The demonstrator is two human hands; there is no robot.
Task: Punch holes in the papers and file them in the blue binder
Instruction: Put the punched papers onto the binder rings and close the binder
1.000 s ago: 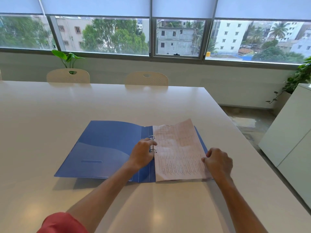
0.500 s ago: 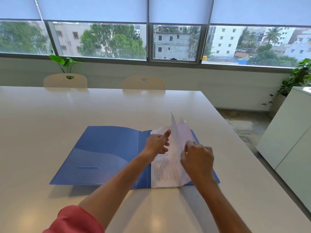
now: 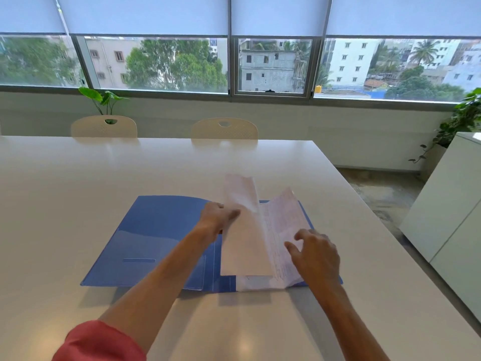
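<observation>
The blue binder [image 3: 156, 238] lies open and flat on the white table [image 3: 78, 178]. Printed papers [image 3: 283, 230] rest on its right half. One sheet [image 3: 244, 230] stands lifted and curled over toward the spine, its blank back facing me. My left hand [image 3: 217, 218] holds this sheet at its left edge near the spine. My right hand [image 3: 315, 254] hovers with fingers spread over the right side of the papers, holding nothing. The binder rings are hidden behind the lifted sheet.
Two cream chairs [image 3: 104, 126] [image 3: 224, 128] stand at the table's far side under the windows. A white cabinet [image 3: 447, 217] stands to the right, past the table's right edge. Potted plants [image 3: 466, 118] sit near the wall.
The papers lay flat a second ago. My right hand lifted a sheet and passed it leftward; my left hand now holds it, and my right hand has let go and dropped back.
</observation>
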